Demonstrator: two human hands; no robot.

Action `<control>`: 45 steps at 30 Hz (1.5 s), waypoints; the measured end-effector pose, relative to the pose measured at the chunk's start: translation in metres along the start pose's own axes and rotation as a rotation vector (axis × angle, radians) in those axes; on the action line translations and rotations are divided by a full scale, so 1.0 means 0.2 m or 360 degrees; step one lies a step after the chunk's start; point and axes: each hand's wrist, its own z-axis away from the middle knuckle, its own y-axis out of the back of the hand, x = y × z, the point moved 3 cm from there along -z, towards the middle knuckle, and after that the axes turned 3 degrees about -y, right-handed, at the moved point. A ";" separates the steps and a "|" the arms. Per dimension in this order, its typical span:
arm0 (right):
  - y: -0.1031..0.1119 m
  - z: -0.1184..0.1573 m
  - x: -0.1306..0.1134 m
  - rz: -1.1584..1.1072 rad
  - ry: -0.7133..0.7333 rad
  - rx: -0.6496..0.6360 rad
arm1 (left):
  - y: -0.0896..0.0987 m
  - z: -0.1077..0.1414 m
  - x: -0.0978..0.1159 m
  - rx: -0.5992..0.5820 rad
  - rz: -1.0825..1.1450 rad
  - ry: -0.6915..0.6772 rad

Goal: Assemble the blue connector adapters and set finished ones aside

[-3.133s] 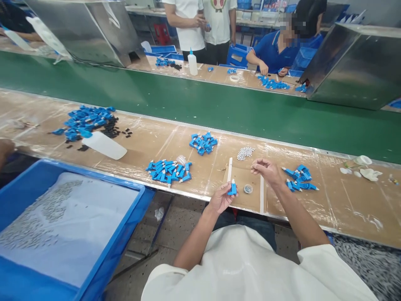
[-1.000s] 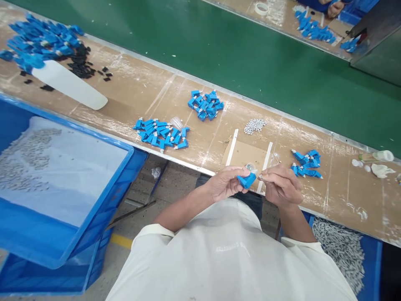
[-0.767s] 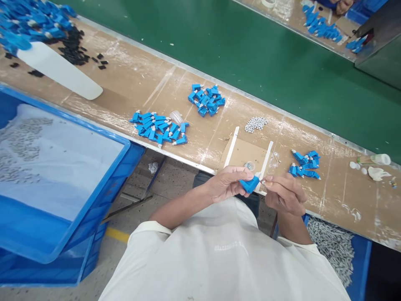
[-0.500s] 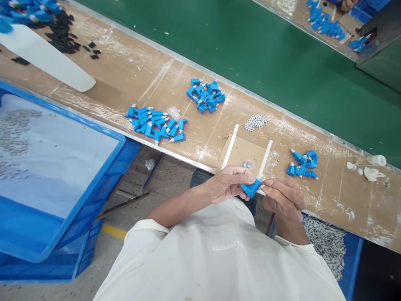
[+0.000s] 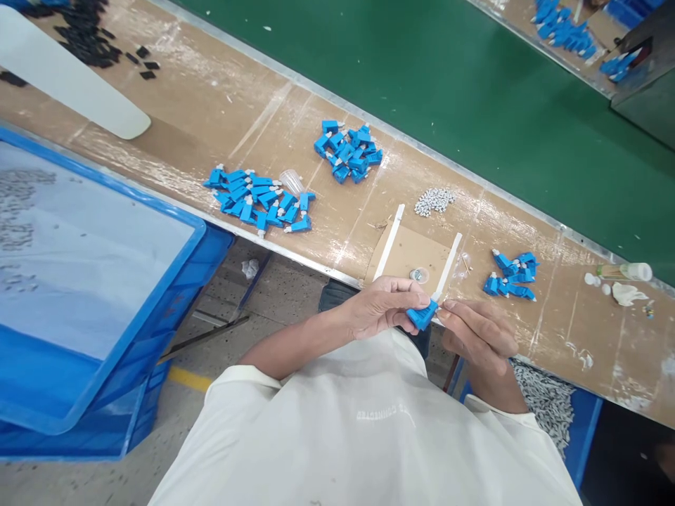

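My left hand (image 5: 387, 309) grips a blue plastic part (image 5: 422, 316) between thumb and fingers, in front of my body at the table's near edge. Close against the part's right end, my right hand (image 5: 477, 334) has its fingers pinched together; whatever lies between the fingertips is too small to make out. Just beyond the hands a cardboard sheet (image 5: 416, 253) is taped down with white strips, and a small clear cup (image 5: 419, 275) stands on it. Small grey pieces (image 5: 434, 202) form a heap behind the sheet.
Blue parts lie in piles at the left (image 5: 261, 200), the middle (image 5: 348, 151) and the right (image 5: 511, 274). A white blade-like object (image 5: 74, 77) reaches in from the left. Blue crates (image 5: 184, 246) stand at lower left; a bin of grey pieces (image 5: 545, 404) is at lower right.
The view has shifted slightly. My right hand's fingers have moved a little at the end of the blue part; my left hand keeps its hold.
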 end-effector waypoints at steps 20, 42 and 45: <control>-0.11 -0.17 -0.09 -0.1656 -0.1412 0.0102 | 0.05 0.00 -0.04 0.0121 -0.0181 -0.0283; -0.29 -0.03 -0.16 -0.2402 -0.1511 0.0252 | 0.00 -0.01 -0.14 0.0300 -0.0464 -0.0384; -0.30 0.01 -0.19 -0.2264 -0.1552 0.0423 | -0.01 0.01 -0.16 0.0323 -0.0505 -0.0416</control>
